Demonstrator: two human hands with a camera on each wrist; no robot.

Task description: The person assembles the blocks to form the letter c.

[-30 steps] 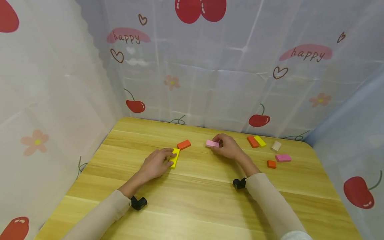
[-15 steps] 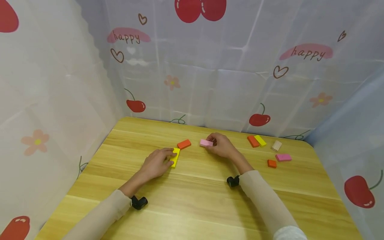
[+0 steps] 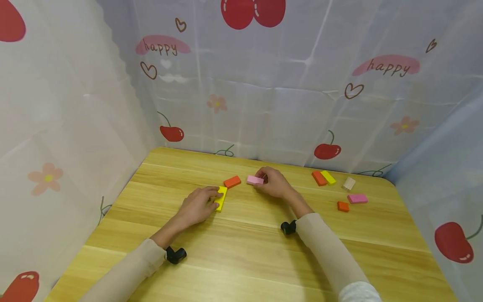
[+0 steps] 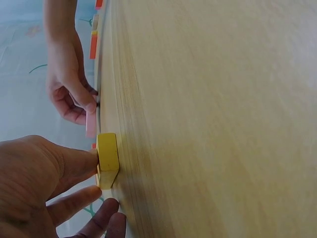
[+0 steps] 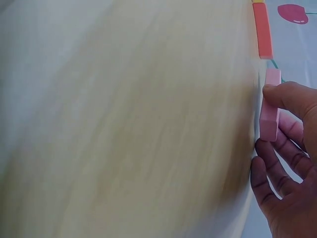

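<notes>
Left hand (image 3: 197, 206) pinches the long yellow block (image 3: 223, 197) on the wooden table (image 3: 234, 256), right hand (image 3: 275, 183) pinches the pale pink block (image 3: 254, 180), near the flat orange block (image 3: 232, 182) lying between both hands; farther right lie a beige block (image 3: 349, 183), bright pink block (image 3: 357, 199) and small orange block (image 3: 343, 206).

Behind the left hand (image 3: 198, 205), a long left sleeve (image 3: 126, 268) in plain beige is worn, its cuff (image 3: 156, 251) ending short of the hand so that the wrist (image 3: 166, 238) is left uncovered. Behind the right hand (image 3: 277, 183), the same beige is repeated in the right sleeve (image 3: 330, 251), which is met farther back by bright white, wrinkled cloth (image 3: 360, 292). Just behind the 2 hands, 1 small black device is worn at each sleeve's end: the left camera (image 3: 176, 255) and the right camera (image 3: 288, 227) are formed as stubby, angled pieces.
</notes>
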